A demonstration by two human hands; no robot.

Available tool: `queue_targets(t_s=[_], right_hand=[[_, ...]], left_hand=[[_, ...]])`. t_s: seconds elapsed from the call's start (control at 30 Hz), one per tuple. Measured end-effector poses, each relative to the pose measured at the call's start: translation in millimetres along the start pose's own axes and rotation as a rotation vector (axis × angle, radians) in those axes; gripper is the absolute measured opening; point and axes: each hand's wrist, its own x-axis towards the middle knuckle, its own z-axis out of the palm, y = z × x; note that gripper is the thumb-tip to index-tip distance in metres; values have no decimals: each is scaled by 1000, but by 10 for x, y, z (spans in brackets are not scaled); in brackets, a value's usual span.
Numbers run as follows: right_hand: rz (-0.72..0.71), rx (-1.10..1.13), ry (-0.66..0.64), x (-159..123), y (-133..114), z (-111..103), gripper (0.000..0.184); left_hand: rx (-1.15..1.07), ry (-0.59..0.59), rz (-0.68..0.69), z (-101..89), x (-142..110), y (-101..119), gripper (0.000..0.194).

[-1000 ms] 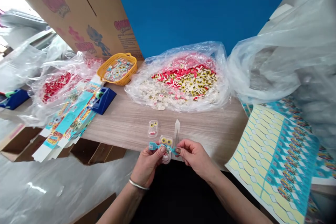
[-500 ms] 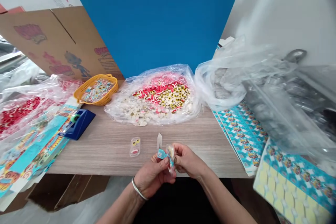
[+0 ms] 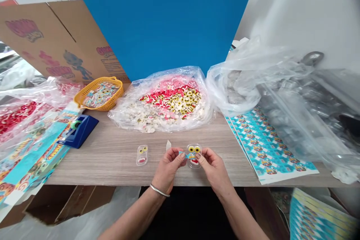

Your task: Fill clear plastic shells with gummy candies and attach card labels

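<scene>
Between my hands, just above the table's front part, is a small clear plastic candy pack (image 3: 197, 162) with two yellow-ringed gummy eyes and red gummy lips. A blue printed sticker (image 3: 192, 156) crosses its front. My right hand (image 3: 218, 172) grips the pack by its right side, thumb on the front. My left hand (image 3: 165, 168) pinches the sticker's left end between thumb and fingers. Another clear candy pack (image 3: 142, 155) with eyes and lips lies on the table to the left. A pale pointed strip (image 3: 168, 144) shows just beyond my left fingers.
An open plastic bag (image 3: 128, 114) of gummy eyes and lips lies at the back middle. Left of it are a yellow basket (image 3: 119, 93) of packs and a blue tape dispenser (image 3: 88, 127). Sticker sheets (image 3: 264, 150) and bags of clear plastic (image 3: 284, 120) occupy the right.
The pack has turned from edge-on to face-up, its eyes and sticker now visible, and moved slightly right. My hands have spread apart. The yellow-backed sheet at right now hangs lower, below the table edge.
</scene>
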Motion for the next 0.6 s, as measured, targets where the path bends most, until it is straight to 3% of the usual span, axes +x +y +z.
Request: queue_targets(t_s=[0.13,0.33,0.47,0.6], right_hand=[[52,96,-48,-32,-16,-54,26],[42,207,-94,-85,104,41,22],[-14,150,-26,-106,140,133,20],[-8,92,20,-85,71,238,24]], left_hand=[[-90,-34,-12,-21,27,0,26],[-239,-214,-183,19,-14,-40,23],[-283,-178,-192,0,-2,-37,27],[-216,-116,-70,-24,-30,-59,21]])
